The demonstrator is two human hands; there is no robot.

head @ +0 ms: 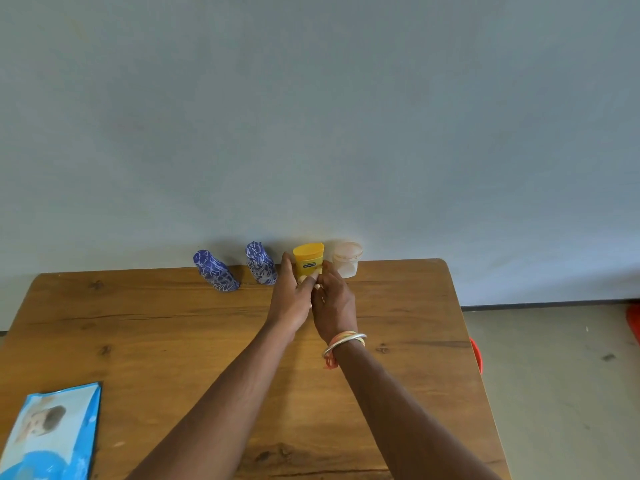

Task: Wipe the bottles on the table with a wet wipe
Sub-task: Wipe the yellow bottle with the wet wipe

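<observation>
Yellow bottle (308, 259): squat, upright, flat yellow cap, dark blue label band across the front. It stands at the far edge of the wooden table (173, 341), close to the grey-blue wall (311, 116). It is third in a row of four. To its left are the left blue bottle (215, 270) and the right blue bottle (260, 263), both covered in a blue-and-white pattern and both leaning leftward in this wide view. Just beside it on the right stands a cloudy pale tub (347, 259) with a lid.

Both hands are at the yellow bottle, arms reaching forward over the middle of the table. The left hand (289, 299) grips it, with fingers running up the bottle's left side and the thumb crossing its lower front. The right hand (334, 303) sits at the bottle's lower right front, fingers bent in toward the left thumb. Cannot tell whether they pinch anything. A small pale bit shows between the fingertips at the bottle's base, too small to say what it is. The bottle's bottom is hidden behind the hands, so whether it rests on the table or is lifted is unclear.

The right wrist carries bangles (344, 341) and an orange thread. A blue pack of wet wipes (52, 434) lies flat at the near left corner, well apart from the hands. A red object (477, 355) shows past the table's right edge, above the floor (554, 375).
</observation>
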